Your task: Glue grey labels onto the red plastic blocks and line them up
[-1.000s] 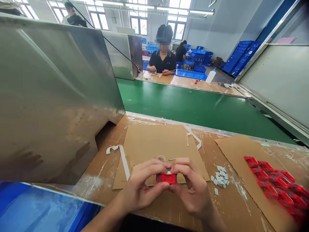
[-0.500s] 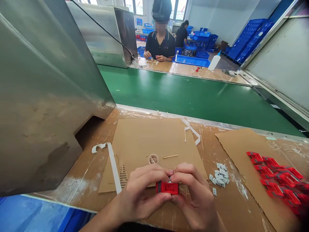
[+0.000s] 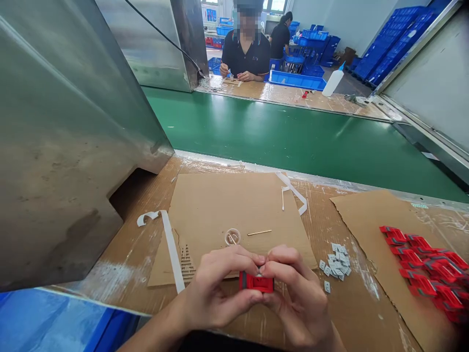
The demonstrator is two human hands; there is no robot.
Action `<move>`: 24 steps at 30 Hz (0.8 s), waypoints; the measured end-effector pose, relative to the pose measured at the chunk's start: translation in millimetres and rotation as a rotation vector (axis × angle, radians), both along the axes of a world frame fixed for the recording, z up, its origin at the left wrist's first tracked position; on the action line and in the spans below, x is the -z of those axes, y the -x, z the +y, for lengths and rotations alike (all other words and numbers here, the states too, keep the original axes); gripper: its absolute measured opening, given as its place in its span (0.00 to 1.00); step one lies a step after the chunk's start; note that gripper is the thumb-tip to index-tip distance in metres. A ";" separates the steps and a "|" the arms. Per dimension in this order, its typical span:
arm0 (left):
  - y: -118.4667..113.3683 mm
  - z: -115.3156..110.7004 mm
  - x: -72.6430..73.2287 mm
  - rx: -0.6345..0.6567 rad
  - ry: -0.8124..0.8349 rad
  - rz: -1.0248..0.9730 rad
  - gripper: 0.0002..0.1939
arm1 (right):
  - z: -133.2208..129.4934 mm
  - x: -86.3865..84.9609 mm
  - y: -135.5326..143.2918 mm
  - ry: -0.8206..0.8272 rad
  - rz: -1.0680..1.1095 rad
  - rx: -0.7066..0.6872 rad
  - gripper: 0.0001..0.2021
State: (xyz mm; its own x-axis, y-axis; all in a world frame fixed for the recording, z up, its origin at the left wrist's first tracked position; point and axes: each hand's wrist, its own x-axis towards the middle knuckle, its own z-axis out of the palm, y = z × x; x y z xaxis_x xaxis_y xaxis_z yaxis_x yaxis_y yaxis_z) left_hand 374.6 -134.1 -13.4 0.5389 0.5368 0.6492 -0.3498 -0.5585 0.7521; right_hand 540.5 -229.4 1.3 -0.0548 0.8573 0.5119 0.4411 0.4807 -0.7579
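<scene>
A small red plastic part [image 3: 258, 283] with dark grey ends is gripped between my left hand [image 3: 227, 281] and my right hand [image 3: 296, 288]. Both thumbs press its near side, while the forefingers meet over its far edge. A bit of pale grey shows under the fingertips, mostly hidden. Just beyond my hands, a small clear cup [image 3: 233, 237] with sticks in it rests on a cardboard sheet [image 3: 234, 205]. Beside the cup lies a thin wooden stick [image 3: 259, 232]. Right of my right hand is a loose pile of small grey square plates [image 3: 337, 261].
Several similar red parts [image 3: 428, 269] lie on another cardboard piece at the right. A metal housing [image 3: 73, 146] rises on the left. Beyond the bench runs a green conveyor belt [image 3: 256, 127], with a seated co-worker [image 3: 245, 56] behind it. White tape strips [image 3: 172, 254] edge the cardboard.
The camera view has tilted down slightly, so the background sits higher. Both hands keep hold of the red part, with the fingertips shifted only a little over it.
</scene>
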 end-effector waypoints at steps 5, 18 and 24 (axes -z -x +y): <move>4.8 -1.3 -5.1 0.079 0.088 0.026 0.17 | -4.3 20.9 1.0 -0.052 0.188 0.109 0.22; 16.0 2.7 -14.4 -0.006 -0.057 0.206 0.09 | -1.9 16.0 1.4 -0.191 0.044 0.137 0.19; 17.9 1.1 -18.2 -0.115 -0.271 0.284 0.09 | -1.5 17.2 4.7 -0.241 -0.019 0.165 0.21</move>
